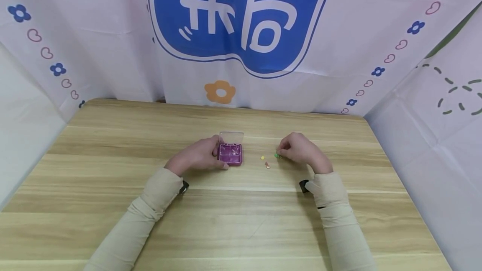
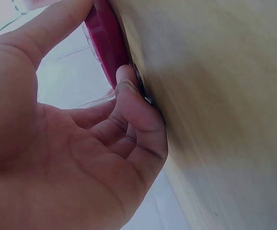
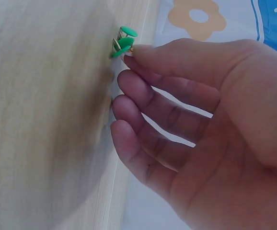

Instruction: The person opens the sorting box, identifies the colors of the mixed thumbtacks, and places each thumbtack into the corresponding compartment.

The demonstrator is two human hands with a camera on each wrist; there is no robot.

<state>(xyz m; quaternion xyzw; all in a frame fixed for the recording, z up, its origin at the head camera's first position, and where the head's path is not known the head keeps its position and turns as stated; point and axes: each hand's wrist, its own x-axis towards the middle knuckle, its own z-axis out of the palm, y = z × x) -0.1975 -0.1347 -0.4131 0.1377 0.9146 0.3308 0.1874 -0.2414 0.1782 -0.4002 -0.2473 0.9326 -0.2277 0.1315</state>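
Right grip (image 1: 301,149) on green thumbtacks (image 3: 125,42), yellow piece (image 1: 262,158) between them and box (image 1: 235,163)

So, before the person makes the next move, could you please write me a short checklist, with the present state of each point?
1. Lid of the purple box raised: ok, it stands open at the far side.
2. Box held: ok, the left hand grips it.
3. Right hand at the green thumbtacks: ok, thumb and finger meet right beside them.
4. A thumbtack firmly pinched: cannot tell, the fingertips hide the contact.
5. Way from right hand to box free of loose pieces: not ok, a yellow piece and reddish bits lie between.
6. Compartments empty: cannot tell, shiny reflections confuse the view.
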